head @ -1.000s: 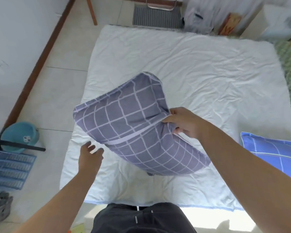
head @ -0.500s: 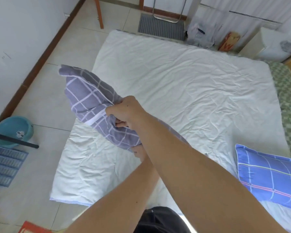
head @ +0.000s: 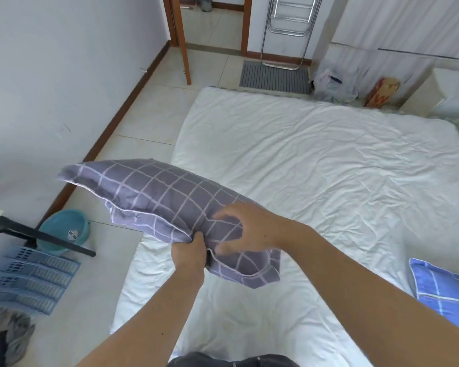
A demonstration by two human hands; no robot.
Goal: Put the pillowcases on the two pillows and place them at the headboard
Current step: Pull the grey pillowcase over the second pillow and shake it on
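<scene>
A: Centrally, how was the grey checked pillow (head: 154,197) held, and where?

B: It was held in the air over the near left edge of the white mattress (head: 329,160). Its piped lower seam was pinched by the left hand (head: 188,254), fingers curled; its top was pressed by the right hand (head: 245,229), fingers spread and bent into the cloth.

A: How was it judged to handle?

B: Light, soft and sagging; a hold at the seam or corners was judged best.

A: What was hidden?

B: The blue pillow (head: 445,290) was cut off at the right edge; no headboard could be made out.
</scene>
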